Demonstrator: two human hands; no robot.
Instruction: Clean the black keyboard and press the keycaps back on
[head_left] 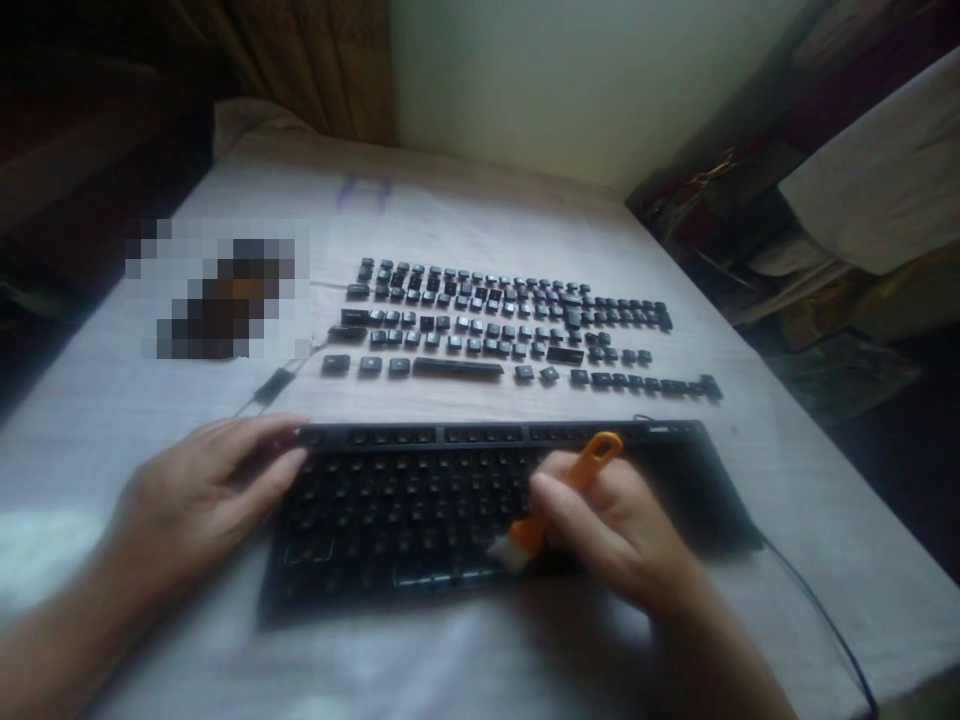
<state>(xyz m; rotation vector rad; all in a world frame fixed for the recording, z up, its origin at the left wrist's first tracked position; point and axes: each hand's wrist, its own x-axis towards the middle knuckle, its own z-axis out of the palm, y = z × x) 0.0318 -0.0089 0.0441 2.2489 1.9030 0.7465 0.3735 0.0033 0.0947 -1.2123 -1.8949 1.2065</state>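
A black keyboard (675,480) with its keycaps off lies in front of me on the cloth. My left hand (210,475) grips its upper left corner between thumb and fingers. In my right hand (619,525) is a brush with an orange handle (596,455), held tilted. Its pale bristles (510,550) are down at the lower middle of the keyboard, near the space bar slot; motion blur softens them. Beyond the keyboard, the loose black keycaps are laid out in rows, among them a long space bar (457,368).
A white cloth (480,660) covers the table. Left of the keycaps are a pixelated patch (217,290) and a small dark bar (274,386) with thin strands. The keyboard's cable (817,595) runs off to the lower right. A pale wall (525,80) stands behind.
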